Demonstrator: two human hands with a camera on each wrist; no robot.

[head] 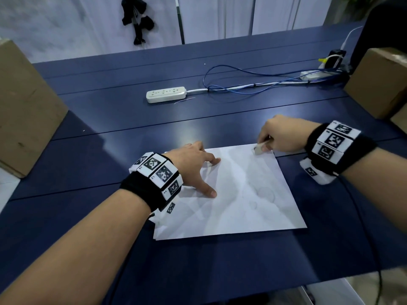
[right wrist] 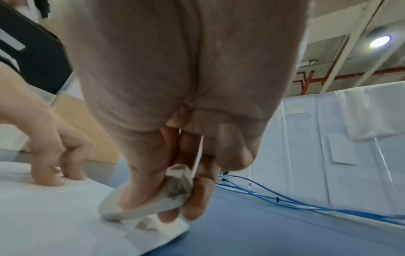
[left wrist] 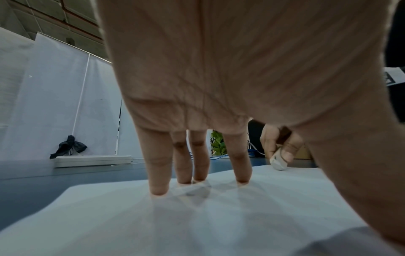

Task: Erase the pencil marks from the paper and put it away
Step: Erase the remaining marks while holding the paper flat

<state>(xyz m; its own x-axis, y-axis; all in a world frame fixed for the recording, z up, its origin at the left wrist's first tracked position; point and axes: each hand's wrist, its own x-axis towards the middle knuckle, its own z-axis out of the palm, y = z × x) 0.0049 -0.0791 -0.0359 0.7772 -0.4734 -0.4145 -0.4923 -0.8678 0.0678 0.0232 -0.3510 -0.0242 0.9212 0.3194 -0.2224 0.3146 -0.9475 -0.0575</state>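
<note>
A white sheet of paper [head: 240, 194] lies on the dark blue table [head: 110, 119], with faint pencil circles [head: 265, 194] near its right side. My left hand [head: 193, 168] presses down on the paper's left part with straight, spread fingers [left wrist: 157, 173]. My right hand [head: 279, 135] pinches a white eraser [head: 259, 148] between thumb and fingers, its end touching the paper's far right corner. In the right wrist view the eraser [right wrist: 140, 199] shows grey smudges on its end and rests on the paper [right wrist: 54, 216].
A white power strip [head: 165, 94] lies mid-table with blue and white cables [head: 253, 84] running to the right. Cardboard boxes stand at the left [head: 24, 106] and right [head: 381, 82] edges. A black object [head: 137, 18] hangs on the white backdrop.
</note>
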